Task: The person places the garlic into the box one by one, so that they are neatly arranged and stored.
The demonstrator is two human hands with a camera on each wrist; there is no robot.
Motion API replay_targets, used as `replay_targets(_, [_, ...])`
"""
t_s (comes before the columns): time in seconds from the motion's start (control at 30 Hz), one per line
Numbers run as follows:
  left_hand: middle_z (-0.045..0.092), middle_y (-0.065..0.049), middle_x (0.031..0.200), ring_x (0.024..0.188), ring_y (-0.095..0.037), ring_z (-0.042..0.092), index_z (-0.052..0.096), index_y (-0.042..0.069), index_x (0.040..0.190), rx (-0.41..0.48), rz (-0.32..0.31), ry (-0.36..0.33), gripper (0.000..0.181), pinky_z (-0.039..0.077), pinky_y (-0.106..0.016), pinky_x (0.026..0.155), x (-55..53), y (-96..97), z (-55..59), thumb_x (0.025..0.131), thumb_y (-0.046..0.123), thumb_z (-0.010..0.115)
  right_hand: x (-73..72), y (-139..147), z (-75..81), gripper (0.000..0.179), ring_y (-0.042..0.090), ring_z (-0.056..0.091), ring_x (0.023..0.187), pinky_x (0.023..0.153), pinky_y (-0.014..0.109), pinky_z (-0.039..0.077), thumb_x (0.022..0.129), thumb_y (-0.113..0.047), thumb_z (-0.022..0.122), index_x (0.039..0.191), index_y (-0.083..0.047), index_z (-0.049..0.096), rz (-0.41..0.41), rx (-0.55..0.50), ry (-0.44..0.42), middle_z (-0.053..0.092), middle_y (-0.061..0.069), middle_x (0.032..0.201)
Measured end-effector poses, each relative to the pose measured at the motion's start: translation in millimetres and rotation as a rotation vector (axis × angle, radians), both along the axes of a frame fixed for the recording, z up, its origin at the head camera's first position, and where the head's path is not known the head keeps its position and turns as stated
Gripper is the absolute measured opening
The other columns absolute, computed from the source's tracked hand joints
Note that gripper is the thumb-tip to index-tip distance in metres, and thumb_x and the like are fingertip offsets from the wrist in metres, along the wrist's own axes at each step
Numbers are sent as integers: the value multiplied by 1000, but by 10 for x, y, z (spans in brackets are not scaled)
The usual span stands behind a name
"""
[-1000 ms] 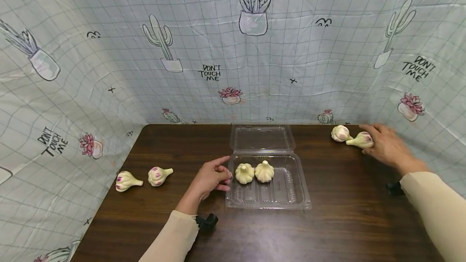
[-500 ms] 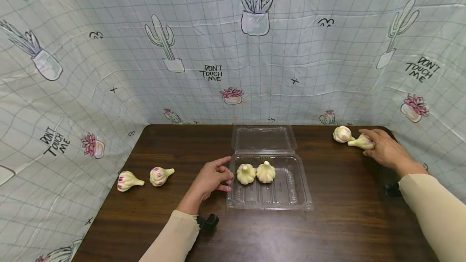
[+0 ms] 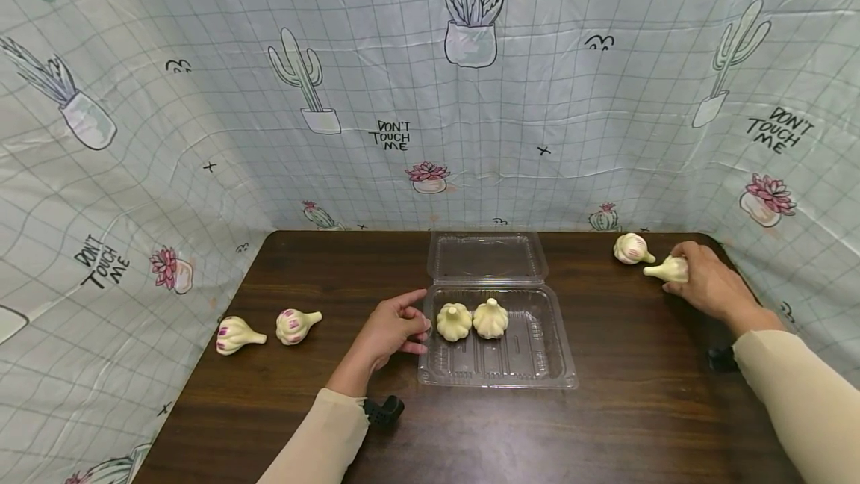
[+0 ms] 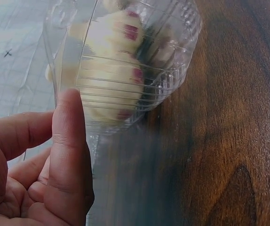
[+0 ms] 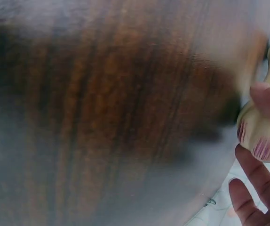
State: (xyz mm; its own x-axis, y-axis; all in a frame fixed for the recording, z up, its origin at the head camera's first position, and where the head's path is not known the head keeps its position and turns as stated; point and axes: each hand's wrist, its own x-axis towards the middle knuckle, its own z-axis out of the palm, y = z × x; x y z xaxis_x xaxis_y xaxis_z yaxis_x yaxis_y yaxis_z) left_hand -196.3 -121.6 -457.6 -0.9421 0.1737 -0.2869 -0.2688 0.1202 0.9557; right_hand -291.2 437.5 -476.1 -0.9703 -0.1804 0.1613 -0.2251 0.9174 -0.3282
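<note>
My right hand grips a garlic bulb at the table's far right, its stem pointing left. In the right wrist view, the thumb lies over this purple-streaked bulb, with fingers beneath. Just behind it lies another garlic bulb. My left hand pinches the left rim of a clear plastic container, thumb at the edge in the left wrist view. Two garlic bulbs stand side by side in the container's left back part, one pale bulb and its neighbour, stems up.
The container's hinged lid lies folded back toward the curtain. Two purple-marked garlic bulbs lie at the left, an outer bulb and an inner bulb. Beneath everything is a dark wooden table.
My right hand has closed round the garlic bulb and shifted it slightly away from the bulb behind. My left hand stays at the container's rim.
</note>
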Motion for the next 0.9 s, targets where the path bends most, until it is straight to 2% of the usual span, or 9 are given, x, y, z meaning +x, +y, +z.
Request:
replay_targets(0.23, [59,-10,98,76,-17,63,48,8,159,4,1,1,64,65,-29,59,6,0,-3,99,-5,65,41,-26,-49,53,40,56,87,65,43,43,88,-22,84,118,4,49,-28,-36,65,54,29,106])
replay_targets(0.4, [60,-9,97,76,-17,63,47,7,159,7,-8,10,65,65,-28,59,13,5,1,98,-6,65,70,-61,-83,49,40,55,80,61,40,40,88,-20,84,113,6,52,-40,-66,125,58,29,100])
replay_targets(0.53, [60,-8,95,76,-17,62,45,5,159,16,-15,13,66,64,-27,59,18,11,7,98,-7,65,109,-103,-93,54,46,54,88,67,47,39,90,-19,82,127,7,52,-36,-66,154,60,35,110])
replay_targets(0.67, [60,-8,95,76,-17,62,45,6,160,15,-8,8,66,64,-27,59,18,18,15,98,-7,65,154,-149,-85,57,53,51,100,76,54,36,93,-23,80,140,-2,54,-29,-67,169,60,36,128])
replay_targets(0.9, [60,-9,96,76,-17,62,46,6,160,7,-5,15,66,64,-28,59,10,15,17,98,-7,65,253,-241,-61,42,53,50,116,92,62,38,96,-16,76,133,0,62,-29,-138,219,54,31,138])
